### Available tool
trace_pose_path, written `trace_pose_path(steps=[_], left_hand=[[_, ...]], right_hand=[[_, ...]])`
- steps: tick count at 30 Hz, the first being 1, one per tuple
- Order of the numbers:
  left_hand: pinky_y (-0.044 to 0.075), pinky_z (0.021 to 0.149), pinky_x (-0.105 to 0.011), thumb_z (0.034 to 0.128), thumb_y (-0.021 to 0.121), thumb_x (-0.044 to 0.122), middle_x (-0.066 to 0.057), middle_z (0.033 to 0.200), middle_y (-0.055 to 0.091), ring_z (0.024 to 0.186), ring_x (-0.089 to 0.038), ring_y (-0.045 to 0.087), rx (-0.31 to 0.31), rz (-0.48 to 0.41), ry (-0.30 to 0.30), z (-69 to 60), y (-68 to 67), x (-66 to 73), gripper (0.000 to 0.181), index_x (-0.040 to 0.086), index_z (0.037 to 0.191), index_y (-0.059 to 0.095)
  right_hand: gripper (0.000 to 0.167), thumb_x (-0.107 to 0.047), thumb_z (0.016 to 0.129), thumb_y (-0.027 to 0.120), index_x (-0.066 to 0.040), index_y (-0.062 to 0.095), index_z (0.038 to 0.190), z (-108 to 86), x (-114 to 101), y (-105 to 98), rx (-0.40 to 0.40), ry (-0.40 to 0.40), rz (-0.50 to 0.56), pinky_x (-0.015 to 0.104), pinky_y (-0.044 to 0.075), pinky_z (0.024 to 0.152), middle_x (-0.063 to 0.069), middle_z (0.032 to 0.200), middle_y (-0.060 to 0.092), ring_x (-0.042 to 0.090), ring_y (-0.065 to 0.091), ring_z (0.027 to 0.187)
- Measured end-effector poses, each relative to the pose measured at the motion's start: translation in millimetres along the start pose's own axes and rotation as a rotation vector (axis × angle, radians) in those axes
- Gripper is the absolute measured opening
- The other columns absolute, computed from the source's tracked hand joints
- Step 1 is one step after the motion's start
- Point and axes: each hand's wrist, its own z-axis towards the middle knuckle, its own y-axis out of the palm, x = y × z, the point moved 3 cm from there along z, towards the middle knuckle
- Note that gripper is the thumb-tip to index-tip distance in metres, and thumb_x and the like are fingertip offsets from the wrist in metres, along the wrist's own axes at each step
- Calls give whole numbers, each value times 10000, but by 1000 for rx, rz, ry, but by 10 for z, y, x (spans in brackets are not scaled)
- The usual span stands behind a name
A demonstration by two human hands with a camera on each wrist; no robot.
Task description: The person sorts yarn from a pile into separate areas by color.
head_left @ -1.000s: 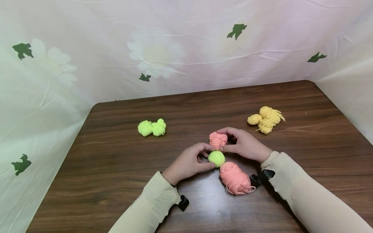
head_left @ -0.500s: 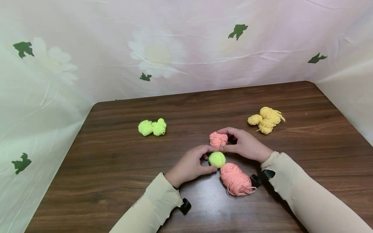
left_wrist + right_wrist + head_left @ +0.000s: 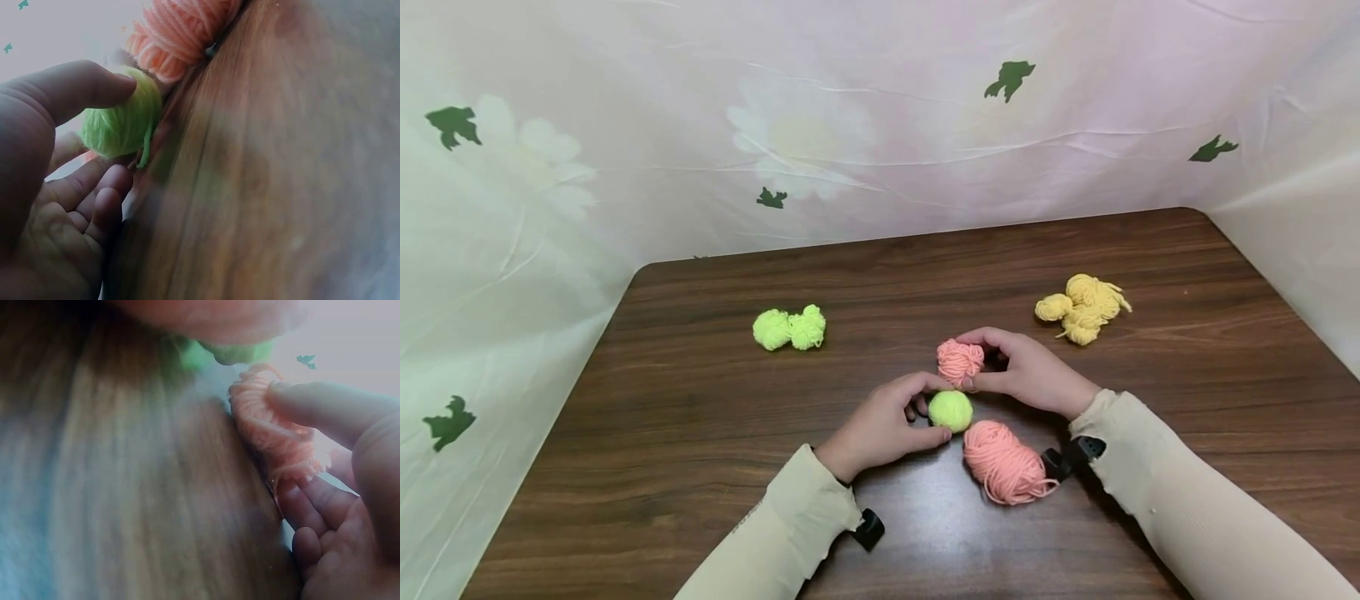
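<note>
In the head view my left hand (image 3: 883, 422) curls its thumb and fingers round a small lime-green yarn ball (image 3: 951, 411). The left wrist view shows the thumb on one side of that ball and fingers on the other, with a loose strand hanging. Just beyond it, my right hand (image 3: 1026, 371) grips a small pink yarn ball (image 3: 960, 362); its thumb presses one side in the right wrist view, where loops (image 3: 275, 425) show. A larger pink yarn ball (image 3: 1007, 462) lies on the table nearer the body, close to the green one.
Two lime-green yarn balls (image 3: 789, 327) sit together at the back left of the brown wooden table (image 3: 647, 433). A cluster of yellow yarn balls (image 3: 1084, 308) lies at the back right. A pale floral cloth (image 3: 865, 125) hangs behind the table.
The lime-green ball in my left hand has shifted slightly left, away from the large pink ball. My right hand keeps its hold on the small pink ball, almost still.
</note>
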Motion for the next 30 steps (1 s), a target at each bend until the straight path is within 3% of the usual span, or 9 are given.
trace_pose_path(steps=[14, 24, 30], left_hand=[[518, 710, -243, 847, 814, 150, 31, 943, 629, 803, -124, 589, 8, -122, -53, -12, -83, -75, 434, 176, 1246, 643], [523, 722, -259, 855, 804, 149, 12, 982, 643, 842, -140, 599, 31, -147, -89, -19, -155, -128, 426, 175, 1247, 639], [531, 654, -268, 848, 804, 138, -5, 961, 638, 811, -158, 600, 63, -165, -105, -26, -210, -126, 423, 176, 1238, 644]], right_hand=[[524, -333, 861, 813, -204, 618, 1331, 0, 19, 1, 2, -8, -8, 406, 473, 896, -20, 1194, 669, 167, 594, 1042], [537, -344, 854, 819, -202, 617, 1331, -2, 10, 1, 1, -4, -14, 411, 475, 896, -14, 1201, 668, 170, 599, 1039], [537, -342, 856, 816, -194, 616, 1332, -4, -3, -1, 2, 0, -15, 414, 474, 899, -14, 1195, 666, 171, 597, 1046]])
